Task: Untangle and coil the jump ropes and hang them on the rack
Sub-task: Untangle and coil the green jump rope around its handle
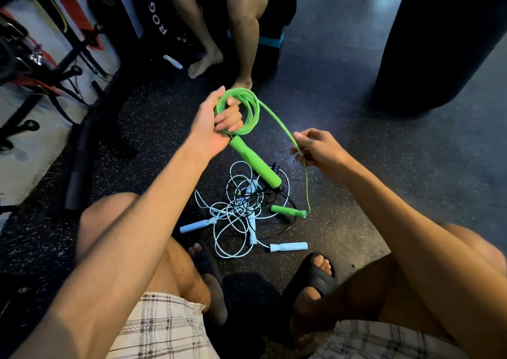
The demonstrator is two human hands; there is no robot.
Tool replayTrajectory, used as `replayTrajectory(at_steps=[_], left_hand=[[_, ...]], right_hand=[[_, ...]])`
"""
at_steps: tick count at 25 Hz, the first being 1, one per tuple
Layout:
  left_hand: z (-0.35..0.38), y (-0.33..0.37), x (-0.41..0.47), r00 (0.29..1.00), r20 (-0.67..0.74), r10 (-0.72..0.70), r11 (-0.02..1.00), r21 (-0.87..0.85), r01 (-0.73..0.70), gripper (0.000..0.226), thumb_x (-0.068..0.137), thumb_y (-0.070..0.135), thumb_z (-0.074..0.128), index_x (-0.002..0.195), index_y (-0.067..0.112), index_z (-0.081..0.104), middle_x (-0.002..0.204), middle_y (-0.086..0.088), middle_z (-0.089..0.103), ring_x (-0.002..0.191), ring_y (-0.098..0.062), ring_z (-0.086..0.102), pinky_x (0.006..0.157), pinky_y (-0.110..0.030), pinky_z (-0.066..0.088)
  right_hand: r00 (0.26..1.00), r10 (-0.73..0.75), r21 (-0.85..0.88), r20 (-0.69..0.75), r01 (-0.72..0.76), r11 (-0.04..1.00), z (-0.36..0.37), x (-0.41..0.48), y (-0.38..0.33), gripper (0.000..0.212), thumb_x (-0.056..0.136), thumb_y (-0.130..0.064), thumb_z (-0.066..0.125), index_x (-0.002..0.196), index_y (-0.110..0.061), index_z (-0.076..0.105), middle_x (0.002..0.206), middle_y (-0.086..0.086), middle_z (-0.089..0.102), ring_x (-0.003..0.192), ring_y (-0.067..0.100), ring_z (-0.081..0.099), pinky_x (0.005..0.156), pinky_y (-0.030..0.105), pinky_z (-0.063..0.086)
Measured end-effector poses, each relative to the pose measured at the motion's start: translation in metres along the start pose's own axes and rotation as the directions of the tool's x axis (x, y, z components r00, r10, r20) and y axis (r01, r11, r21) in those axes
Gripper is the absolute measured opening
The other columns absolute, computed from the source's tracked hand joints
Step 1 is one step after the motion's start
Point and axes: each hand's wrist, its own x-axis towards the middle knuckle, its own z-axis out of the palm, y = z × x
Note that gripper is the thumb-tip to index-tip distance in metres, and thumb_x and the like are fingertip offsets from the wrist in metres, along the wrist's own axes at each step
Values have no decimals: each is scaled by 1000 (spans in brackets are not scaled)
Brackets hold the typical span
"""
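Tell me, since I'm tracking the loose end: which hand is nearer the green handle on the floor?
Right. The right hand pinches the cord above the green handle; the left hand is farther up-left.

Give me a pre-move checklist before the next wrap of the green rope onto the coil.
1. Coil held: ok, left hand grips the green coil.
2. Feed strand controlled: ok, right hand pinches the green strand.
3. First green handle secured: ok, hangs below the left hand.
4. Free green handle: not ok, hangs at the strand's end, not yet wrapped.
5. Free handle clear of the white and black tangle: cannot tell.
6. Rack hook free: cannot tell.
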Motion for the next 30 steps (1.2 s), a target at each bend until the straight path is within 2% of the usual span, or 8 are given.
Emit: replayTrajectory(at_steps=[4, 7, 12, 17, 20, 23, 27, 30], left_hand=[[-2, -4, 4, 991, -114, 74, 970, -222, -98, 44, 105, 35, 27, 77, 11, 49, 47, 4, 30, 40, -10, 28, 53, -24, 33], [-2, -8, 10, 953, -252, 167, 959, -181, -216, 41, 107, 30, 25, 79, 10, 48, 54, 1, 39, 47, -13, 36, 63, -27, 36], [-14, -16, 19, 789, -431, 439, 888, 345, -306, 28, 105, 18, 36, 82, 11, 51, 62, -2, 47, 47, -12, 48, 57, -29, 47], [-20, -31, 22, 755, -203, 623, 497, 849, -182, 18, 99, 16, 45, 89, 7, 56, 61, -1, 56, 46, -15, 54, 54, -28, 48], [-17, -35, 18, 845, -82, 528, 306, 947, -99, 23, 96, 19, 49, 91, 0, 61, 58, -1, 62, 44, -16, 57, 53, -26, 49], [-4, -42, 10, 958, -55, 283, 204, 979, -4, 26, 99, 20, 48, 91, 2, 66, 56, -4, 62, 43, -9, 55, 54, -24, 46], [8, -48, -2, 986, -70, -154, 451, 883, 133, 51, 106, 30, 31, 81, 0, 64, 46, -5, 51, 36, -15, 46, 44, -25, 40], [11, -45, -6, 955, 37, -295, 566, 812, 144, 59, 105, 41, 28, 76, 2, 60, 43, -5, 42, 36, -19, 38, 50, -30, 35]], right_hand=[[986, -36, -146, 166, 61, 987, 12, -13, -3, 35, 106, -30, 43, 95, -1, 60, 71, 12, 63, 62, 21, 56, 61, 31, 44], [963, 22, -207, 270, 36, 978, 18, -20, -2, 36, 106, -30, 42, 100, 2, 59, 75, 16, 69, 71, 29, 67, 77, 44, 55], [898, 147, -272, 415, -32, 962, 16, -26, 2, 16, 99, -17, 58, 98, -2, 52, 86, 27, 71, 76, 38, 70, 77, 48, 58], [886, -85, -225, 456, 207, 952, 19, -27, -7, 18, 96, -9, 61, 97, 9, 61, 78, 19, 65, 67, 25, 59, 63, 31, 49], [864, -203, -127, 460, 290, 948, 18, -26, -11, 23, 100, -10, 55, 100, 12, 62, 76, 18, 58, 67, 26, 53, 63, 34, 47], [873, -313, -78, 375, 366, 928, 14, -27, -14, 23, 101, -11, 52, 100, 10, 62, 73, 15, 53, 62, 19, 51, 59, 27, 45], [903, -404, -64, 146, 416, 907, 8, -19, -15, 25, 101, -13, 53, 96, 10, 61, 63, 10, 48, 54, 19, 43, 51, 30, 38], [918, -396, -62, 13, 396, 916, 5, -13, -13, 18, 99, -13, 58, 89, 1, 62, 60, 6, 49, 52, 18, 40, 50, 32, 34]])
